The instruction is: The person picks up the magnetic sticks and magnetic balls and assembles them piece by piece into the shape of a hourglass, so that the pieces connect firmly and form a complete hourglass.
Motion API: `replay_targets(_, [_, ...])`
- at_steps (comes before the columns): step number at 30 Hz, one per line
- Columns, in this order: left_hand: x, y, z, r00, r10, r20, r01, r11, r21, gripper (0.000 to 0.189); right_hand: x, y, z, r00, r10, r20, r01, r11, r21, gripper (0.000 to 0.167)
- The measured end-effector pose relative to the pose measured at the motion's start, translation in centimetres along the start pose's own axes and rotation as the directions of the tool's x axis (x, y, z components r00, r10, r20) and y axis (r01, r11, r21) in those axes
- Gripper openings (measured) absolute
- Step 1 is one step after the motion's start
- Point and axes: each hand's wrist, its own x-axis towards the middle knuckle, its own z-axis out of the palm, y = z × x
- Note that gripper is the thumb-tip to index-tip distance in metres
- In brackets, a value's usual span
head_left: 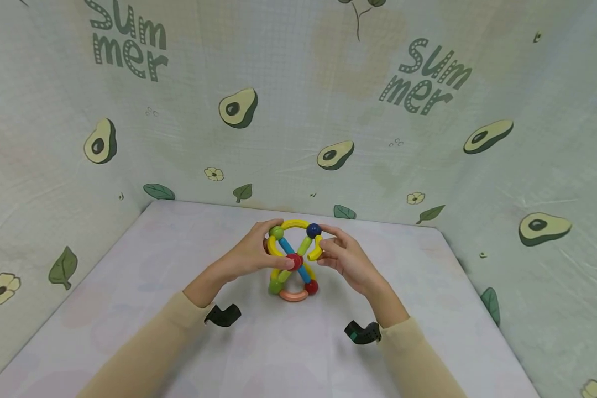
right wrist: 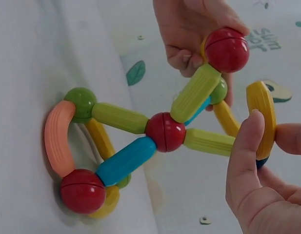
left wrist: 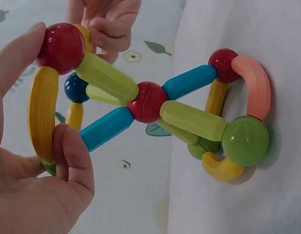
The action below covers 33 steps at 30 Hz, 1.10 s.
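A magnetic ball-and-stick construction stands on the table, narrow at its central red ball and wider above and below. My left hand grips its upper left side. The left thumb presses the upper red ball, while the fingers curl around a yellow curved stick. My right hand pinches another yellow curved stick between thumb and fingers. That stick meets the navy ball at one end; its other end points freely toward the upper red ball. Blue and light green straight sticks join the centre to the outer balls.
The lower ring rests on the pale tabletop, with a salmon curved stick at the front between a green ball and a red ball. An avocado-print cloth rises behind and at both sides.
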Motion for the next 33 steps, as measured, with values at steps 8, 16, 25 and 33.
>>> replay_targets(8, [-0.11,0.13,0.32,1.0,0.012,-0.028,-0.013,1.0,-0.011,0.104,-0.24,0.3,0.4,1.0,-0.019,-0.022,0.019,1.0,0.008,0.057])
replay_targets(16, [0.05,0.14,0.66,0.998,0.016,-0.058,-0.015,1.0,0.005,0.104,-0.4,0.35,0.4,0.999,-0.032,-0.025,0.032,0.999,-0.015,0.061])
replay_targets(25, [-0.01,0.43,0.94,0.997,0.01,-0.077,-0.01,1.0,0.007,0.105,-0.57,0.22,0.55,0.999,-0.036,-0.029,0.036,0.999,-0.011,0.062])
replay_targets(33, [0.13,0.31,1.01,0.997,0.021,-0.078,-0.02,1.0,0.01,0.104,-0.63,0.15,0.38,0.999,-0.024,-0.028,0.023,0.999,-0.024,0.06])
